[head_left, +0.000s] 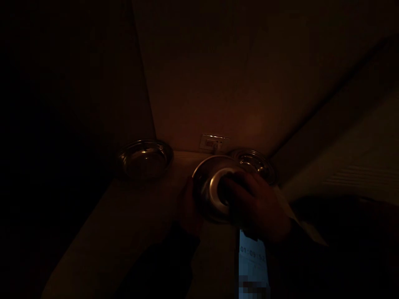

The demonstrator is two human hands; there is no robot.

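Note:
The view is very dark. A round metal bowl (202, 178) is tilted in front of me, with a bright ring at its middle. My left hand (189, 207) is closed on the bowl's left side, its fingers mostly in shadow. Over the bright ring, my right hand (260, 203) has its fingers bent in toward the bowl's middle. Whatever those fingers hold, if anything, is lost in the dark. Behind the right hand is a second metal dish (252, 160), partly covered by it.
A wide, shallow metal bowl (145, 160) stands at the table's left back. A wall socket (209, 143) sits low on the wall (199, 83). A lit phone (254, 257) showing running time digits lies below my right hand, on the pale table (102, 232).

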